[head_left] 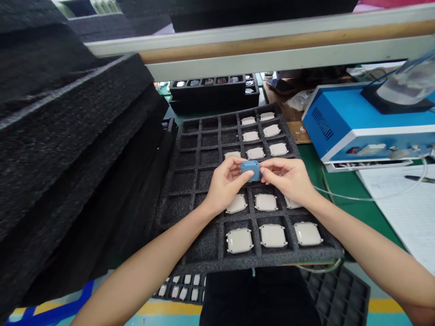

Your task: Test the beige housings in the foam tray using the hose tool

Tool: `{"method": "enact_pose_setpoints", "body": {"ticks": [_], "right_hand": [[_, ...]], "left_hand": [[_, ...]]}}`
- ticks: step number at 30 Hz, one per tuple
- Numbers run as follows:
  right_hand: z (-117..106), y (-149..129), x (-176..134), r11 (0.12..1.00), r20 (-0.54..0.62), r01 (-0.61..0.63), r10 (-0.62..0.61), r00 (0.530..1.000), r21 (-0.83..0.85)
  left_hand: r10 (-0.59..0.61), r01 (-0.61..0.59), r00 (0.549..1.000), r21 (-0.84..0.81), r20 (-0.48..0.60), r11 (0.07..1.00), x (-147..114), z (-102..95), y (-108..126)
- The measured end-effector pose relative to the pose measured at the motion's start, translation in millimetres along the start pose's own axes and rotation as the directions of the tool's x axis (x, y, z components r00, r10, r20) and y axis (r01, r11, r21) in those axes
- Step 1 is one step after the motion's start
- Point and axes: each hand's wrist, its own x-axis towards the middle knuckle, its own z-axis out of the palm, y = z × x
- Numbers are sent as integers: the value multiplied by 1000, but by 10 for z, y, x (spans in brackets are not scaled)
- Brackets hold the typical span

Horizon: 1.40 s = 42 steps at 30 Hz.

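Above the middle of a black foam tray (278,259), both hands hold a small blue watch case (249,168) with rounded corners. My left hand (228,183) grips its left side, the thumb lying over its lower face. At the right edge, my right hand (287,179) pinches it between thumb and fingertips. Cream watch cases (266,202) lie in the tray's right-hand compartments around and below my hands. One cream case (292,203) is partly covered by my right hand. The tray compartments at the left hold no cases.
Tall stacks of black foam (78,136) rise at the left. A blue machine (356,127) and paper sheets (404,199) with a pen (419,179) are at the right. A shelf beam (272,45) crosses above; behind stands another foam tray (214,97) with watches.
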Motion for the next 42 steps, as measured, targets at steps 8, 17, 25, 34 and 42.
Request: {"method": "enact_pose_setpoints", "body": {"ticks": [8,17,25,34,42], "right_hand": [[19,-52,-52,973,-104,34,-59,993,-229],[-39,8,14,986,-270,-50,5,963,-160],[83,-205,1002,749,58,-64,135,989,-660],[569,-191,1526,578,150,-48,290,945,-815],[-9,-351,776,399,225,101,277,934,-911]], "left_hand": [[54,-52,998,74,-18,996,-37,80,-21],[2,5,989,47,-147,999,9,21,-25],[-73,54,996,308,51,950,25,-148,20],[23,-47,999,643,45,765,-4,-218,54],[94,-71,996,709,7,702,-3,-235,26]]}}
